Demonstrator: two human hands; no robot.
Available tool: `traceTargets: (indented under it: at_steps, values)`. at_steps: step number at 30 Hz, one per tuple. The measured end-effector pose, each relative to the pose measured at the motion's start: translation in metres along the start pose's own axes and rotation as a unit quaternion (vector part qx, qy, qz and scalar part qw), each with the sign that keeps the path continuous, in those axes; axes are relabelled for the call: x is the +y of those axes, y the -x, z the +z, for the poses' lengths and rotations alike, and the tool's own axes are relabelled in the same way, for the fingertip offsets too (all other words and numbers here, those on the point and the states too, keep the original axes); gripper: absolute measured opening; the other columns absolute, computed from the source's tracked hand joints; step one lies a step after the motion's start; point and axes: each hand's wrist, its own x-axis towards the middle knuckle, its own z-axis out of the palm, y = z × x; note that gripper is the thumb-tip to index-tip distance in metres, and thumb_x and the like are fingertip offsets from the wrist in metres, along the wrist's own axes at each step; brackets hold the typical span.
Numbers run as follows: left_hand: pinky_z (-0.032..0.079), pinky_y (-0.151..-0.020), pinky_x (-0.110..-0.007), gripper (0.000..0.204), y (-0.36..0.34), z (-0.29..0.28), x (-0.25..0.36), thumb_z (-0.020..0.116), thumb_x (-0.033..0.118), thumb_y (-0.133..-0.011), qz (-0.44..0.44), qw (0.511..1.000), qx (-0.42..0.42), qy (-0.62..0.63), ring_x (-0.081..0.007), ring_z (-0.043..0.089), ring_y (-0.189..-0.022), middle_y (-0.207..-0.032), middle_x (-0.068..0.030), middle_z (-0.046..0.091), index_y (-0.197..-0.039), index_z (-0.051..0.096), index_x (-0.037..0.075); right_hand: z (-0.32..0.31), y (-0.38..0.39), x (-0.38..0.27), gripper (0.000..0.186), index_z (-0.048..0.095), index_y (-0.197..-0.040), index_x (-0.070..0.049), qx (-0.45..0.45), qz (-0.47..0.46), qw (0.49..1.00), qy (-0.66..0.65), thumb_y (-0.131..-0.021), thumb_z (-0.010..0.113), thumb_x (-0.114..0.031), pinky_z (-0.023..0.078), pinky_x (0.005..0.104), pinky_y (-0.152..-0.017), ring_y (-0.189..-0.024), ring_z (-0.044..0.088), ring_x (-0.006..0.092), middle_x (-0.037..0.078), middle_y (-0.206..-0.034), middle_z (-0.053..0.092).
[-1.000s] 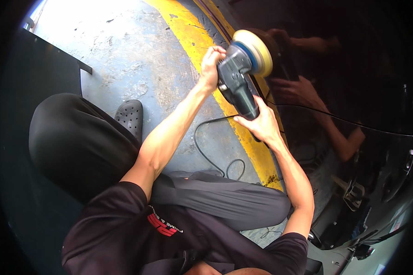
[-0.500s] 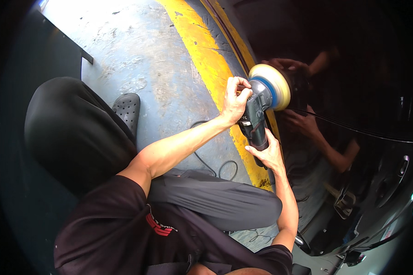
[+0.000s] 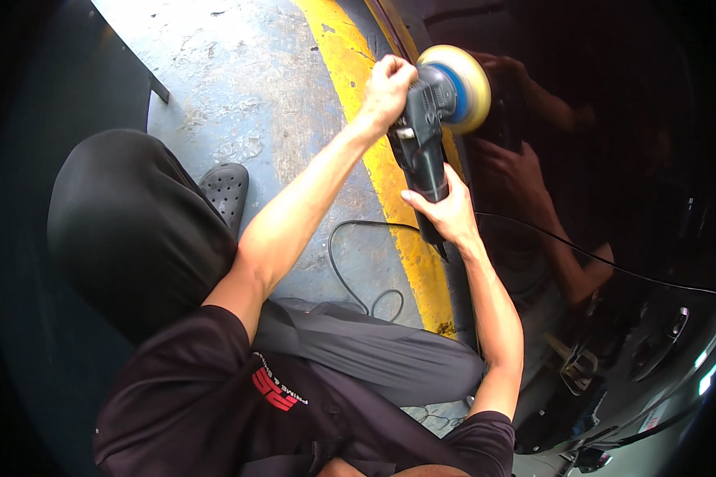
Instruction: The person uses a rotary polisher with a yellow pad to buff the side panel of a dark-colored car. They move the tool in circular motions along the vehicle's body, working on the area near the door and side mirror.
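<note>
A black electric car polisher with a blue backing plate and a round yellow pad is held against the dark, glossy car door. The pad's face is blurred by motion. My left hand is closed with curled fingers at the polisher's head, behind the pad. My right hand wraps round the rear of the tool's body, with the thumb across it. Both hands and forearms are mirrored in the shiny paint.
A black power cord loops over the worn grey floor by a yellow stripe. A door handle sits at the lower right. At the left stands a dark panel; my shoe rests on the floor.
Both hands have carried the polisher farther up and slightly left along the car door. My arms are more stretched out, and more of the cord loop shows.
</note>
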Motion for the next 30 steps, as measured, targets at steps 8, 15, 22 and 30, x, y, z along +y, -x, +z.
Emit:
traceTargets:
  at_steps: [8,15,22,30]
  values:
    - [0.054,-0.081,-0.031,0.023,-0.066,-0.035,0.044,0.067,0.027,-0.099,0.019,0.999,-0.038,0.026,-0.0124,0.065,-0.087,-0.1,-0.0037,0.071,-0.106,0.073,0.006,0.01,-0.066,-0.036,0.071,0.069,-0.129,0.0,0.01,-0.033,0.999,-0.007,-0.077,0.097,-0.041,0.061,0.0381,-0.088,-0.093,0.077,0.0204,0.012,-0.105,0.079]
    - [0.052,-0.088,-0.033,0.021,-0.039,-0.03,0.021,0.07,0.021,-0.092,0.008,0.995,-0.049,0.086,-0.0168,0.066,-0.094,-0.102,-0.0065,0.07,-0.103,0.074,0.003,0.004,-0.039,-0.021,0.074,0.068,-0.13,0.0,0.011,-0.023,1.0,0.01,-0.076,0.097,-0.041,0.06,0.0393,-0.089,-0.095,0.077,0.0229,0.014,-0.105,0.08]
    - [0.05,-0.092,-0.03,0.016,0.071,0.007,-0.043,0.067,0.017,-0.095,-0.044,0.987,-0.035,0.149,-0.0138,0.064,-0.095,-0.099,-0.0029,0.068,-0.106,0.067,0.006,-0.012,0.053,0.034,0.082,0.063,-0.142,-0.001,0.004,0.045,0.998,0.052,-0.075,0.098,-0.031,0.059,0.0402,-0.096,-0.106,0.078,0.0251,0.017,-0.114,0.08]
    - [0.044,-0.106,-0.034,0.024,0.165,0.038,-0.074,0.064,0.015,-0.095,-0.13,0.97,-0.095,0.181,-0.0174,0.058,-0.114,-0.121,-0.0063,0.061,-0.117,0.058,0.009,-0.022,0.126,0.084,0.088,0.056,-0.145,0.009,-0.004,0.08,0.996,0.032,-0.074,0.098,-0.021,0.056,0.0369,-0.104,-0.113,0.074,0.0229,0.019,-0.124,0.076]
